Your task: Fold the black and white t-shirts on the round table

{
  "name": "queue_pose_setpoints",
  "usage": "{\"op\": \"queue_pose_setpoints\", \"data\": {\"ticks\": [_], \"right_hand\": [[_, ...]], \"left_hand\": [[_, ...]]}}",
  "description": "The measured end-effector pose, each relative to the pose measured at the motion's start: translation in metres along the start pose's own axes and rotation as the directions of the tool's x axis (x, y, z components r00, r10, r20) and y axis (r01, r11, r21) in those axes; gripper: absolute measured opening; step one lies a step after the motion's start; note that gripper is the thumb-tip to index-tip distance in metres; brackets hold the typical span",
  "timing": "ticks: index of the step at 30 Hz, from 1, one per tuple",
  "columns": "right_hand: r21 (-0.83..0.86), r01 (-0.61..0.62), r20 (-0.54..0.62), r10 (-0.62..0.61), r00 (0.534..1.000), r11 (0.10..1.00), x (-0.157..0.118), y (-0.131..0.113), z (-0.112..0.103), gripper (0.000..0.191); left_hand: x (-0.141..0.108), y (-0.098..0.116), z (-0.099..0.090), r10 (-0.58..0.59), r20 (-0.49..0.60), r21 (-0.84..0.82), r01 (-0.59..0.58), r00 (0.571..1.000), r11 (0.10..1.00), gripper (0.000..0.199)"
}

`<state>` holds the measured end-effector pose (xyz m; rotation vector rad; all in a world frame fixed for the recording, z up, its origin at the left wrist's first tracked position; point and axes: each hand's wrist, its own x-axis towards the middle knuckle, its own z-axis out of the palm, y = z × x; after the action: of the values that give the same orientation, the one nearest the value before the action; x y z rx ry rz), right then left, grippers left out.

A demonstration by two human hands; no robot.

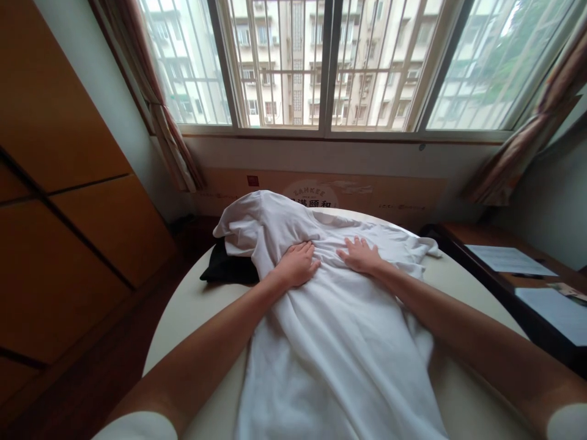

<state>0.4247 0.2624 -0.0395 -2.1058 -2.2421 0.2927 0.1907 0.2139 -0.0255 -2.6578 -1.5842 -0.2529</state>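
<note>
A white T-shirt (330,342) lies spread and wrinkled over a round table, its lower part reaching toward me and its sleeves at the far side. My left hand (298,264) rests flat on the shirt left of its middle, fingers stretched out. To the right, my right hand (360,253) presses on the cloth with fingers spread. Neither hand grips the fabric. Creases run across the shirt between and beyond the hands. Beneath its left sleeve, a black folded cloth (229,266) sticks out, partly hidden.
The cream round table (183,318) has a curved edge. At right stands a dark wooden desk (477,235) with paper sheets (509,260). A wooden cabinet (101,244) is at left. A printed box (403,195) sits below the barred window (284,67), between tied curtains (169,134).
</note>
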Motion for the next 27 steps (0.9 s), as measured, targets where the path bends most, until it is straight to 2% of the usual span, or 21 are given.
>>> {"op": "queue_pose_setpoints", "data": {"ticks": [7,14,17,20,22,25,27], "right_hand": [[0.016,0.055,0.017,-0.055,0.998,0.998,0.027,0.03,-0.006,0.076],[0.024,0.115,0.003,-0.115,0.993,0.993,0.044,0.033,-0.009,0.075],[0.018,0.14,-0.006,-0.14,0.99,0.99,0.049,0.033,-0.01,0.075],[0.009,0.16,-0.008,-0.16,0.987,0.987,0.052,0.034,-0.01,0.075],[0.005,0.168,-0.007,-0.168,0.986,0.986,0.054,0.036,-0.01,0.075],[0.001,0.174,-0.008,-0.174,0.985,0.985,0.056,0.038,-0.009,0.075],[0.001,0.178,-0.012,-0.178,0.984,0.984,0.057,0.039,-0.009,0.075]], "left_hand": [[-0.001,0.0,-0.002,0.007,0.008,-0.004,-0.007,1.0,1.0,0.07],[-0.006,0.001,-0.009,0.02,0.035,-0.033,-0.019,0.999,0.999,0.073],[-0.009,0.01,-0.015,-0.015,0.09,-0.03,0.018,0.996,0.999,0.078],[-0.02,0.044,-0.022,0.045,0.156,-0.073,-0.034,0.987,0.997,0.083],[-0.035,0.079,-0.025,0.206,0.178,-0.167,-0.176,0.962,0.97,0.087],[-0.063,0.132,-0.028,0.478,0.202,-0.342,-0.395,0.855,0.852,0.096],[-0.079,0.154,-0.029,0.566,0.163,-0.411,-0.466,0.808,0.784,0.1]]}}
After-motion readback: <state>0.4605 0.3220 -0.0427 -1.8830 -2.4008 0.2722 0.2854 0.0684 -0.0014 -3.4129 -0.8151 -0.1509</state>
